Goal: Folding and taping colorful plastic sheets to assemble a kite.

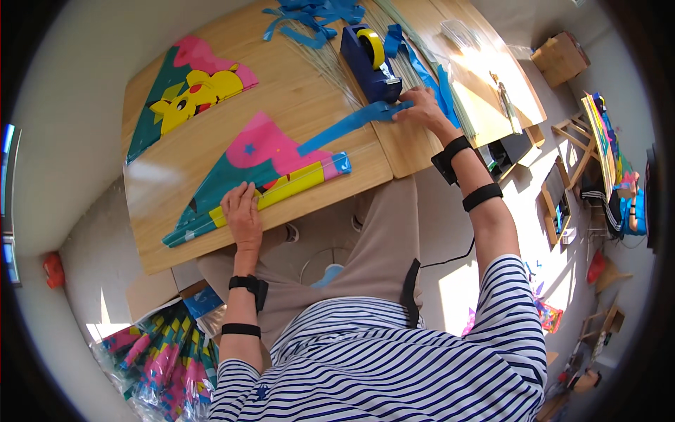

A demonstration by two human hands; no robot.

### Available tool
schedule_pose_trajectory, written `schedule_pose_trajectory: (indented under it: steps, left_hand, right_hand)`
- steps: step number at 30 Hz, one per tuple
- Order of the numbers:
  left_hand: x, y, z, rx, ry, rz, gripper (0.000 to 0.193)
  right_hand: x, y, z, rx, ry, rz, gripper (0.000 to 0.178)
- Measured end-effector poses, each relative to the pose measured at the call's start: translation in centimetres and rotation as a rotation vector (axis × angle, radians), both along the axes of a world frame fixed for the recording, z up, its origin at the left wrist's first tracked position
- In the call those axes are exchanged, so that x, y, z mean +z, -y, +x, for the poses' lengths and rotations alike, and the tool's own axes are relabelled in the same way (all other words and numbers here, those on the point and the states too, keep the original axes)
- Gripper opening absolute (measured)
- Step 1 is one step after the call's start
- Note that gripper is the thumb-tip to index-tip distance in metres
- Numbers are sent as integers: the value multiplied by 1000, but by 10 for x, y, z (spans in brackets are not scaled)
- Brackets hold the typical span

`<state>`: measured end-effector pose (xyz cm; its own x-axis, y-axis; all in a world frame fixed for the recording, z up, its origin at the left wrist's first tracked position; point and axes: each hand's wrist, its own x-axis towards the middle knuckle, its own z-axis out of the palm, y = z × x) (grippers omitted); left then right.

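A partly rolled kite (242, 165) in green, pink and yellow lies slantwise near the table's front edge. My left hand (242, 209) rests on its yellow rolled edge, fingers laid out flat. A small blue patch shows at the roll's right end. My right hand (422, 111), its fingers closed, grips the upper end of a blue ribbon (341, 130). The ribbon's other end reaches over the kite's pink part. Just beyond my right hand stands a dark blue tape dispenser (365, 70) with a yellow roll.
Another kite (193, 91) with a yellow cartoon figure lies flat at the far left. Blue ribbons (320, 17) are heaped at the back beside thin pale rods (327, 63). Rolled kites in clear bags (165, 359) lie at lower left. A cardboard box (560, 60) is at far right.
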<state>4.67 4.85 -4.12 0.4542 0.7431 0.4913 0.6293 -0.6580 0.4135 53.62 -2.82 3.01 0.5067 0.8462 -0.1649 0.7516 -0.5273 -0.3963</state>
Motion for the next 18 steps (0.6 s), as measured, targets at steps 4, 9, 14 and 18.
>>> schedule_pose_trajectory:
  steps: [4,9,14,18]
  left_hand:
    - [1,0,0,-5,3,-3,32]
    - [0,0,-2,4,4,-12,32]
    - [0,0,-1,1,-1,-3,32]
    - [0,0,0,-2,7,-8,32]
  right_hand:
    - [-4,-7,-9,-15,106,-58,54]
    - [-1,-9,-13,-17,126,-126,43]
    - [1,-4,-10,-22,89,-130,35]
    - [-12,6,-7,-172,449,223,27]
